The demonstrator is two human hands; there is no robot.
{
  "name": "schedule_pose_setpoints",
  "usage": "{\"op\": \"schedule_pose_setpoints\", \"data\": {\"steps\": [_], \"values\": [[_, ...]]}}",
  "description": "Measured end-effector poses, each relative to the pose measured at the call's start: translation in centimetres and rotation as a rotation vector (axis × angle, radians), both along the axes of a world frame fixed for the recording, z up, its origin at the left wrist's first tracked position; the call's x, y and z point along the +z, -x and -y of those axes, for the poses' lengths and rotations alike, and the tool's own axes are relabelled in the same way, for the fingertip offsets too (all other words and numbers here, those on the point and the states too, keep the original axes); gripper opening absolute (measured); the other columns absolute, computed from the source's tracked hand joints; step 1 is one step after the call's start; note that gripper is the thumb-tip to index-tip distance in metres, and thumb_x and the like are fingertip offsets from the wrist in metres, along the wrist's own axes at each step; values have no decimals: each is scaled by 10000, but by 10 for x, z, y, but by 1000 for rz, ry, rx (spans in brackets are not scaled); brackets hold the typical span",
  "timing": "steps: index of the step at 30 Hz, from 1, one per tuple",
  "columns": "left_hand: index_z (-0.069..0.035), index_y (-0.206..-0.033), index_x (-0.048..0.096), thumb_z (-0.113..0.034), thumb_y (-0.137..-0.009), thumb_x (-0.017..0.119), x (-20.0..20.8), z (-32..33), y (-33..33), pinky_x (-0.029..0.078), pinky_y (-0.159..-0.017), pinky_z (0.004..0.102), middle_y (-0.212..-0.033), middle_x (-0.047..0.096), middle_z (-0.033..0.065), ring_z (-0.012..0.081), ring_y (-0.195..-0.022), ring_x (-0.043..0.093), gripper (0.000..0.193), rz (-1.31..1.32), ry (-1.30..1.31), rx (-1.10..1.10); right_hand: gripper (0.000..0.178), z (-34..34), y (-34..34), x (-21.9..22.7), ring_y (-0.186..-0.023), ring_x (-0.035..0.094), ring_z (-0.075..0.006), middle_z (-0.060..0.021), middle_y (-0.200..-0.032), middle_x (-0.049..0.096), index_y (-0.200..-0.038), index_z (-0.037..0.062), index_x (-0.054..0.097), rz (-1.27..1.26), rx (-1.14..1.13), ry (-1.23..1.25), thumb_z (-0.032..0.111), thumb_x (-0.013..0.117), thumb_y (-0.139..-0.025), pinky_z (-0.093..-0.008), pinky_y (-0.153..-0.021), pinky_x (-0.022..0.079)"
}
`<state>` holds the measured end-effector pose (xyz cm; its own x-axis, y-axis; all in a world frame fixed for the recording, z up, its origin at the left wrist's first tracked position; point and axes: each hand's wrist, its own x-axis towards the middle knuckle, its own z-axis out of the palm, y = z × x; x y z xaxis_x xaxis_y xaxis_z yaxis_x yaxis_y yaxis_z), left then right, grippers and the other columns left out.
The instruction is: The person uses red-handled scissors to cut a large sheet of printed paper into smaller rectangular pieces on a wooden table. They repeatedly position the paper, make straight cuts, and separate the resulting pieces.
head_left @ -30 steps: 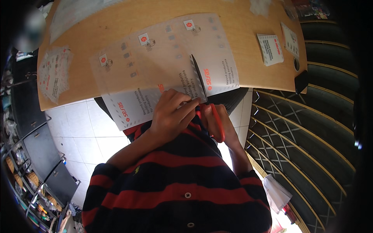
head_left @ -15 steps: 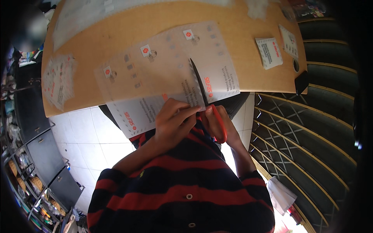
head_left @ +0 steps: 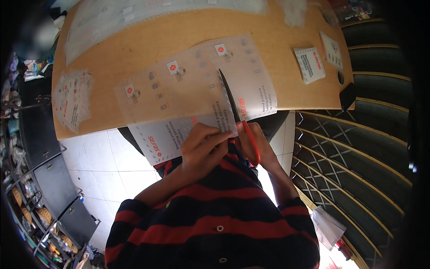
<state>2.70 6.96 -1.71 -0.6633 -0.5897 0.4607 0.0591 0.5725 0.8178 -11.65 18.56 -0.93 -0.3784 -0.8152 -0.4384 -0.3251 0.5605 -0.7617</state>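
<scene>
A translucent printed sheet [head_left: 188, 101] lies partly on the table, its near part hanging over the front edge towards me. It bears repeated orange and grey prints. My left hand [head_left: 200, 145] pinches the sheet's near edge just left of the scissors. My right hand [head_left: 265, 150] grips a pair of scissors [head_left: 230, 96] by the red handle. Their dark blade points away from me along the strip between two printed panels. Only one blade shows plainly, and how far the cut runs is hard to make out.
On the table [head_left: 286, 27], small printed pieces [head_left: 71, 101] are heaped at left. Two printed cards [head_left: 309, 65] lie at right. A larger translucent sheet [head_left: 156, 13] stretches along the far side. Dark cabinets [head_left: 56, 179] stand at left, and a folding metal gate [head_left: 354, 148] at right.
The printed sheet has come slightly nearer to me, and the view has shifted a little. Both hands keep their hold, with the scissors at nearly the same place.
</scene>
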Motion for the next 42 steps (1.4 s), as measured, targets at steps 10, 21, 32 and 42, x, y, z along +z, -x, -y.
{"op": "schedule_pose_setpoints", "data": {"steps": [10, 21, 32, 42], "values": [[-41, -944, 739, 107, -683, 740, 3, 0, -3, 479, -593, 296, -832, 599, 55, 174, -713, 601, 300, -12, 6, -17, 476, 17, 3, 15, -705, 614, -439, -207, -656, 598, -819, -29, 601, 83, -88, 8, 320, 387, -1061, -510, -694, 479], [-34, -937, 745, 114, -666, 740, 5, -1, -5, 478, -588, 296, -821, 597, 56, 178, -711, 604, 309, -31, 2, -16, 229, 21, 10, 15, -676, 571, -431, -200, -750, 577, -1017, -5, 494, -34, 123, 1, 184, 372, -1057, -521, -691, 461], [-27, -938, 738, 117, -652, 747, 6, -2, -9, 484, -592, 290, -821, 600, 65, 181, -712, 611, 321, -60, 17, -39, 520, 26, 12, 19, -677, 595, -391, -183, -590, 518, -819, -17, 535, 37, 10, -30, 371, 303, -1076, -484, -710, 481], [-32, -941, 746, 109, -651, 748, 7, -5, -16, 487, -595, 294, -816, 603, 56, 177, -709, 610, 323, -62, -7, -58, 626, 31, 11, 27, -466, 565, -324, -123, -458, 445, -716, -18, 509, 165, -69, -33, 467, 317, -1061, -427, -546, 481]]}}
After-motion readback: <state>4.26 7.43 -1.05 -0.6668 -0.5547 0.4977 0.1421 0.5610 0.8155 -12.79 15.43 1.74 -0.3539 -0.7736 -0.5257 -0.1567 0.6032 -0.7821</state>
